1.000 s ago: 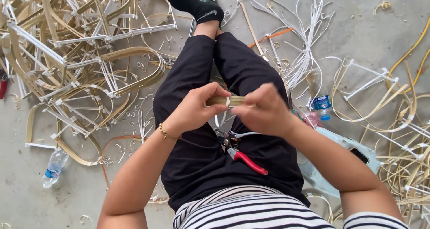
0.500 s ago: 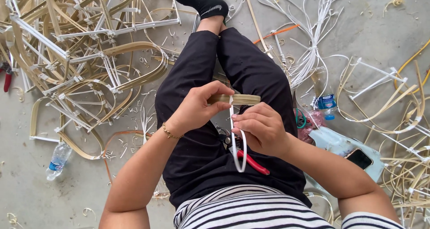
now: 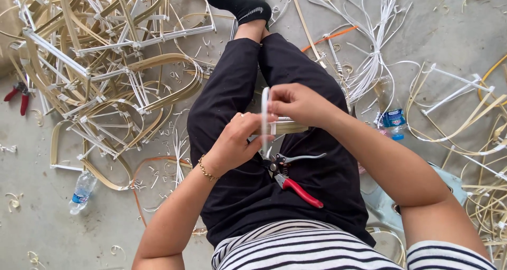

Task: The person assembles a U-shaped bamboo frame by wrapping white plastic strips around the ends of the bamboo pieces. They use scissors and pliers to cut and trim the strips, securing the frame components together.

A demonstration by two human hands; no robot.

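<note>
**Two labelled bottles on the floor**

We see only two packaged things, both clear plastic bottles lying on the grey floor. One water bottle lies well to the left of where our hands meet and lower down, beyond the left forearm; it is tilted, with a blue label wrapped round its middle. The other bottle lies to the right of the grip, past the right wrist, near a bundle of white strips; its label is blue with a little white and red. We see no signs or screens.
</note>
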